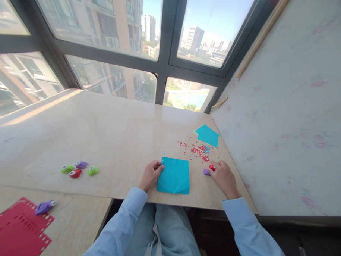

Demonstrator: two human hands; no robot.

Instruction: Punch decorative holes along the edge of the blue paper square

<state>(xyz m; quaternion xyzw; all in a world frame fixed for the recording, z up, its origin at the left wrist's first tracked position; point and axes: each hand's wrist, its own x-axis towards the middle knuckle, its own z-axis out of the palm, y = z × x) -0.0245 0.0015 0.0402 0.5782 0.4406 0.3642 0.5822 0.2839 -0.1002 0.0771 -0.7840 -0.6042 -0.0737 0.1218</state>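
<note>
A sheet of blue paper (173, 176), creased near its bottom edge, lies in front of me. A few small holes show at its upper left edge. My left hand (152, 175) pinches that left edge between thumb and fingers. Right of the paper, my right hand (224, 177) has its fingers closed around a small red craft punch (212, 167), mostly covered by the fingers. A purple craft punch (206, 172) lies against or just under that hand, partly hidden. Red paper bits (199, 151) are scattered beyond, with some blue bits (206, 148) among them.
More blue paper (208, 135) lies at the back right near the wall. Several green, purple and red punches (75, 173) sit to the left. Red punched sheets (18, 227) and a purple punch (45, 207) rest on the lower left surface. Windows (164, 68) border the table's back.
</note>
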